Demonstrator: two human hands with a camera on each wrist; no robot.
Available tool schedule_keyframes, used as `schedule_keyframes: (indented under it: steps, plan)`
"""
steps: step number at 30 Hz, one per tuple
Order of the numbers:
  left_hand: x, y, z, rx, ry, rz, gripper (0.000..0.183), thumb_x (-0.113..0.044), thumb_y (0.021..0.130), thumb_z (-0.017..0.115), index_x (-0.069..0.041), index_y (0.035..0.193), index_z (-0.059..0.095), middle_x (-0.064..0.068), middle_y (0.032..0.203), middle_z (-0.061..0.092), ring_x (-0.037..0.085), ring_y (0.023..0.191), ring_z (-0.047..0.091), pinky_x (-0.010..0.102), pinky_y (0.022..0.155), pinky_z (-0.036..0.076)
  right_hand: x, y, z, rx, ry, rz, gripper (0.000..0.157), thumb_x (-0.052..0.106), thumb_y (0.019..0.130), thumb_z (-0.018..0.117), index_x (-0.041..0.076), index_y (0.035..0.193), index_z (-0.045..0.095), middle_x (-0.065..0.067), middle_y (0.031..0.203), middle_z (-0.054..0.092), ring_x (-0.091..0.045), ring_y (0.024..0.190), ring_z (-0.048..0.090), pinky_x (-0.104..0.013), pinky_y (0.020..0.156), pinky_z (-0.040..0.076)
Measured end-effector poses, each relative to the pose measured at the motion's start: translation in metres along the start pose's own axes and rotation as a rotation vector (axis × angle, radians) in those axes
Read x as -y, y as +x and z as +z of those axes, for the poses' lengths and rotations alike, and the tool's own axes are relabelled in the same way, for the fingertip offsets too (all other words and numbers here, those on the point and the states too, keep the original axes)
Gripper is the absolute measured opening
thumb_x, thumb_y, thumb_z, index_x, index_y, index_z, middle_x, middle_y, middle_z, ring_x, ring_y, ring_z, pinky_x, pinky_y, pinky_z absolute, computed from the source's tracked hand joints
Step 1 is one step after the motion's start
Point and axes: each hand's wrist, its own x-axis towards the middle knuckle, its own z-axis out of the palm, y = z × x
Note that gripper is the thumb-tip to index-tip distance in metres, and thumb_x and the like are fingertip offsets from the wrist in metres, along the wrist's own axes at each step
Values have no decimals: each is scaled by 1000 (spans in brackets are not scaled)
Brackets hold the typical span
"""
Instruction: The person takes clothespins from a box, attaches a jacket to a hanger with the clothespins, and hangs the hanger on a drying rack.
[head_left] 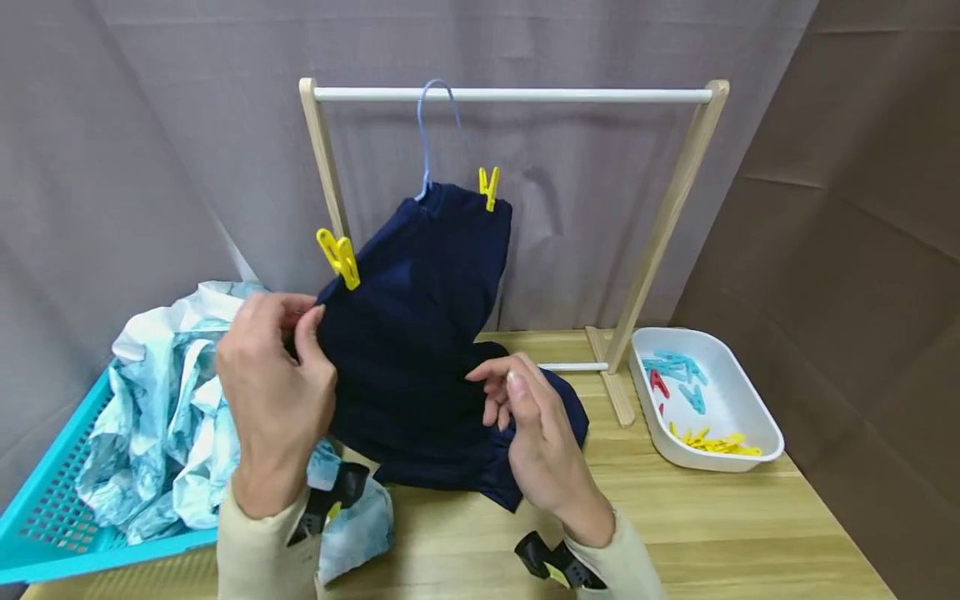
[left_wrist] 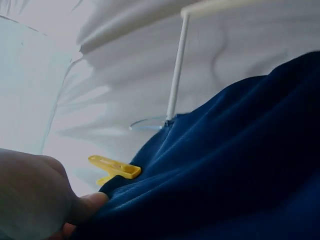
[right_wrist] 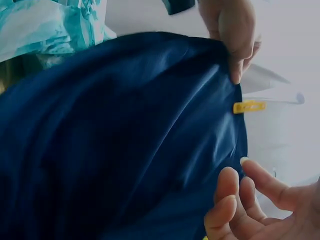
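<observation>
Two hands observed: the left hand [head_left: 273, 392] pinches the edge of one navy garment [head_left: 405, 358] between thumb and fingers; the right hand [head_left: 540, 433] is half open before it, fingers loosely bent, contact undetermined. The garment is at one blue hanger [head_left: 425, 158], whose hook crosses the white rail [head_left: 585, 96] of one rack [head_left: 667, 225]. Two yellow clothespins [head_left: 341, 260] grip its upper edge, one just beside the left hand. On the desk [head_left: 720, 517], right of the rack, one white tray [head_left: 727, 375] contains several blue clothespins [head_left: 693, 398], overlapping yellow ones and at least one red. One turquoise basket [head_left: 60, 500], left, holds blue-and-white cloth [head_left: 150, 433], piece count undetermined.
</observation>
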Motion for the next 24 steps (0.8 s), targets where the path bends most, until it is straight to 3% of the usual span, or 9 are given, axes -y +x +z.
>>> schedule_keyframes:
  steps: [5, 9, 13, 17, 21, 24]
  plan:
    - [15, 33, 4, -26, 8, 3, 14, -2, 96, 64, 9, 92, 72, 24, 84, 68, 38, 76, 63, 37, 70, 40, -7, 0, -2, 20, 2, 16, 50, 14, 111, 19, 14, 105, 69, 0, 84, 58, -15, 68, 56, -30, 61, 47]
    - [34, 42, 22, 22, -14, -15, 13, -1, 95, 65, 8, 92, 73, 24, 86, 70, 39, 80, 64, 40, 73, 43, -11, 0, -3, 27, 2, 34, 50, 16, 111, 19, 15, 103, 68, -3, 79, 58, -15, 66, 56, -31, 61, 47]
    - [47, 32, 32, 66, 2, -47, 12, -1, 94, 65, 8, 92, 72, 24, 87, 70, 41, 82, 64, 50, 76, 45, -14, -1, -1, 26, -3, 37, 50, 16, 112, 19, 14, 103, 68, -1, 79, 57, -15, 65, 56, -29, 59, 47]
    - [51, 20, 34, 58, 0, -66, 14, -5, 97, 66, 7, 95, 73, 24, 87, 68, 41, 83, 63, 50, 76, 45, -18, 1, -3, 22, -66, 63, 47, 15, 112, 22, 12, 103, 68, 0, 84, 60, -15, 69, 58, -29, 63, 50]
    - [56, 7, 33, 4, -31, -96, 20, -14, 100, 66, 3, 103, 76, 22, 94, 71, 39, 88, 65, 43, 78, 45, -31, 5, -15, 84, -289, 202, 32, 31, 111, 40, 14, 112, 67, -5, 110, 63, -20, 93, 62, -35, 82, 53]
    - [62, -6, 31, -35, -42, -141, 23, -17, 100, 65, -3, 113, 78, 20, 102, 75, 38, 93, 65, 31, 78, 43, -53, 6, -25, 171, -480, 351, 48, 54, 103, 51, 15, 130, 61, -14, 140, 50, -31, 121, 55, -49, 98, 50]
